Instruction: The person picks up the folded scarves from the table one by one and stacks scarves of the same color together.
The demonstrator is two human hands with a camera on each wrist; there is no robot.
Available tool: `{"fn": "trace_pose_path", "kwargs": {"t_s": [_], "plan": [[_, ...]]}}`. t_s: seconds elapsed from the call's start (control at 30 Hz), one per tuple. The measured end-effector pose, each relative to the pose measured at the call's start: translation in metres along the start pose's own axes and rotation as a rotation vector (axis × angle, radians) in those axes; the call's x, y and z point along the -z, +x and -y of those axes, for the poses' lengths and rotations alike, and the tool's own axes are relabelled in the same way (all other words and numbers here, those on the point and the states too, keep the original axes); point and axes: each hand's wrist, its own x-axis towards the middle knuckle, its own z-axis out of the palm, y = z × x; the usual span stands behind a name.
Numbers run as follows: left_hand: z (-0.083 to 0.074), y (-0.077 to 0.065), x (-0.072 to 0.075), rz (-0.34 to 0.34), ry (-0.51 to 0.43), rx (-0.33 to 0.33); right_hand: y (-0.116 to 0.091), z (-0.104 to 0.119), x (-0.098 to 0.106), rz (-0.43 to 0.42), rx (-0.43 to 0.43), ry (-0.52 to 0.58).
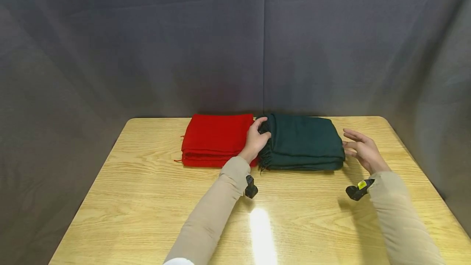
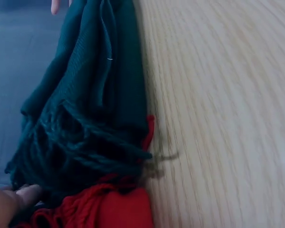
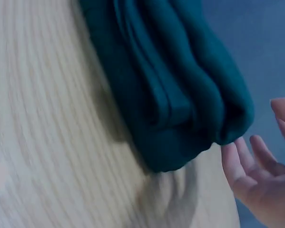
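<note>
A dark green scarf, folded into a thick rectangle, lies toward the back of the table. Its fringe hangs at the left end, right against a folded red scarf. My left hand is over the place where the two scarves meet, thumb and fingers spread apart beside the green fringe. At the green scarf's right end, my right hand has its fingers loosely extended, fingertips right at the folded edge. In the right wrist view the green scarf's layered folds show, with the right fingers close beside them.
The wooden table reaches back to a grey cloth curtain, which also runs along both sides. Small black wrist cameras are worn at the left sleeve and right sleeve. A bright reflection lies on the near tabletop.
</note>
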Motion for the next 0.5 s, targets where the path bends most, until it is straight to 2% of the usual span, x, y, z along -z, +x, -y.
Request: {"fn": "trace_pose_path", "kwargs": {"t_s": [0.1, 0.2, 0.33, 0.5], "plan": [[-0.003, -0.003, 0.003, -0.009, 0.025, -0.025, -0.002, 0.003, 0.001, -0.005, 0.034, 0.090], [-0.007, -0.008, 0.007, 0.001, 0.016, -0.048, -0.004, 0.005, 0.001, -0.019, 0.065, 0.044], [-0.008, -0.013, 0.014, 0.026, -0.013, -0.069, -0.006, 0.005, 0.000, -0.034, 0.090, 0.059], [-0.008, -0.018, 0.022, 0.053, -0.047, -0.094, -0.020, 0.017, -0.010, 0.021, 0.090, 0.172]]}}
